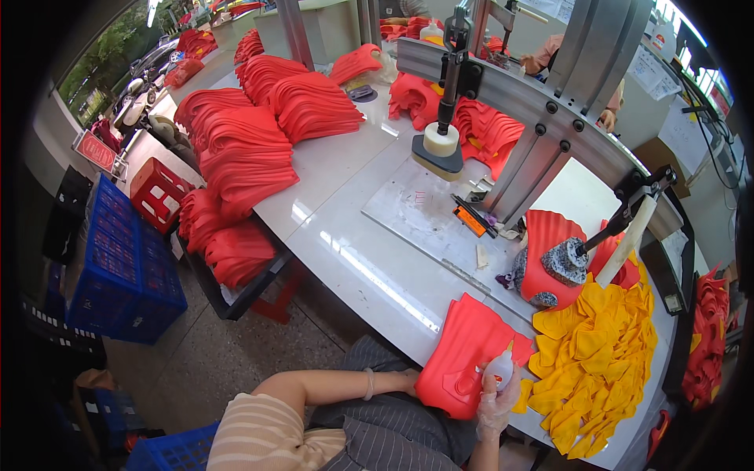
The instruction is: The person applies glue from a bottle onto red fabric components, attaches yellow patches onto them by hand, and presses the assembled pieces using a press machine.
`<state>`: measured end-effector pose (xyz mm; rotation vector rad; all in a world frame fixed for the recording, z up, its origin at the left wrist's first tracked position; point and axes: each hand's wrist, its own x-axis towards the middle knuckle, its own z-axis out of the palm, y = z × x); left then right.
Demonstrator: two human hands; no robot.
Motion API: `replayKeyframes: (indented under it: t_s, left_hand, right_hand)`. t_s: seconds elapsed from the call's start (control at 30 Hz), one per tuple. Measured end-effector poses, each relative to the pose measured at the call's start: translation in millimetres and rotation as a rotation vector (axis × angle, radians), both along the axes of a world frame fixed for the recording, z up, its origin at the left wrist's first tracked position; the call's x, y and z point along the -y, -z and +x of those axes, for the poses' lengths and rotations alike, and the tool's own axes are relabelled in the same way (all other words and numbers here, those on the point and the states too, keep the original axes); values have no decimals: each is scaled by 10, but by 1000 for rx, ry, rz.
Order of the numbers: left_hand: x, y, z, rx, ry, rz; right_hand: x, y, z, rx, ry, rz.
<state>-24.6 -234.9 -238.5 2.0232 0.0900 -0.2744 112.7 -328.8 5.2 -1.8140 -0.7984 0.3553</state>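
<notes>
A curved red molded piece (463, 345), ribbed like a torso shell, lies at the table's near edge in front of me. My left hand (410, 382) grips its left edge, with the fingers mostly hidden behind it. Over its lower right part, my right hand (496, 407), in a thin clear glove, is closed around a small white squeeze bottle (499, 369). The bottle's narrow yellowish nozzle points up and away from me. Just right of the piece spreads a big heap of flat yellow pieces (593, 361).
A metal clamp frame (542, 102) stands on the table (338, 212). One press pad (440, 149) hangs raised; another clamp presses a red piece (546, 243). Stacked red pieces (243, 149) fill the far left. Blue crates (126, 267) sit on the floor. Another person's hand (609, 118) shows behind.
</notes>
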Motion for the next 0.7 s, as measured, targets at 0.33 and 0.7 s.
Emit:
replayKeyframes:
  t_s: [0.33, 0.7]
  left_hand:
    - [4, 166, -1, 25, -11, 22]
    - [-19, -683, -158, 82, -187, 19]
  right_hand:
    - [0, -9, 6, 20, -26, -7]
    - [-36, -184, -29, -51, -38, -14]
